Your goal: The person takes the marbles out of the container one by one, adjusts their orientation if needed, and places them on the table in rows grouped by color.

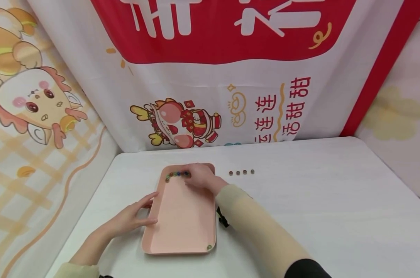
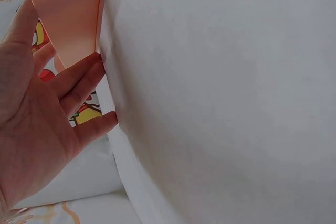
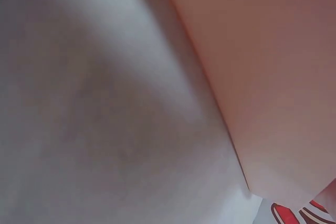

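Observation:
A pink rectangular tray (image 1: pixel 187 216) lies on the white table. Along its far edge, a row of small coloured marbles (image 1: pixel 175 174) curves into the far left corner. My right hand (image 1: pixel 201 175) is over the far right part, thumb and index finger on either side of the row's right end. Whether they pinch a marble is unclear. The right wrist view shows mostly tray and table. My left hand (image 1: pixel 135 216) touches the tray's left side with fingers spread. In the left wrist view the left hand (image 2: pixel 47 114) has extended fingers.
One greenish marble (image 1: pixel 209 247) sits in the tray's near right corner. Several small round marbles (image 1: pixel 244 172) stand in a line on the table (image 1: pixel 317 200), right of the tray. A printed cloth (image 1: pixel 210 85) hangs behind the table, with others at both sides.

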`<state>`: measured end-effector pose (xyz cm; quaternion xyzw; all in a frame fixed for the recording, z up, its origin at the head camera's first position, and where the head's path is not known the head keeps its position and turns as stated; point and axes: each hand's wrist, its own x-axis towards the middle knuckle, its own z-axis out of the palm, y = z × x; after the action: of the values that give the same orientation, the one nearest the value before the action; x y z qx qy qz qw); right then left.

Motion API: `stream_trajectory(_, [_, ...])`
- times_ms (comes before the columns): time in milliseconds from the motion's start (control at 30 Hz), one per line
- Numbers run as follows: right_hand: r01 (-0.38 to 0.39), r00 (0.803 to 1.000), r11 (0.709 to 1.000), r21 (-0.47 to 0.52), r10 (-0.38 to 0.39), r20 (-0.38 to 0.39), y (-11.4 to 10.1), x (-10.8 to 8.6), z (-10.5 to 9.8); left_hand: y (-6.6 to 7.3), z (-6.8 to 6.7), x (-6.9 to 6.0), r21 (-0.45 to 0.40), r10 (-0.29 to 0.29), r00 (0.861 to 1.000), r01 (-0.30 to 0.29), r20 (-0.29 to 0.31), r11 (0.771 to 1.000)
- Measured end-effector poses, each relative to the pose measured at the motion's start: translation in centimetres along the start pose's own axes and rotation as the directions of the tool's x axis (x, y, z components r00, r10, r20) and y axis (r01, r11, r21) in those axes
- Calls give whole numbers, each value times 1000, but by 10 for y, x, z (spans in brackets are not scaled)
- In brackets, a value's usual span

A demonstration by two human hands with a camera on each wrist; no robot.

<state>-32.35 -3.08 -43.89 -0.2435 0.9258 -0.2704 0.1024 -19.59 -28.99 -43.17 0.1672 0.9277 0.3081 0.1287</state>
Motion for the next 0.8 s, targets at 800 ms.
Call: stream_trajectory(800, [183, 983, 977, -112, -183, 9, -5, -1, 13, 6, 1, 0, 16, -33, 999, 33, 6, 999])
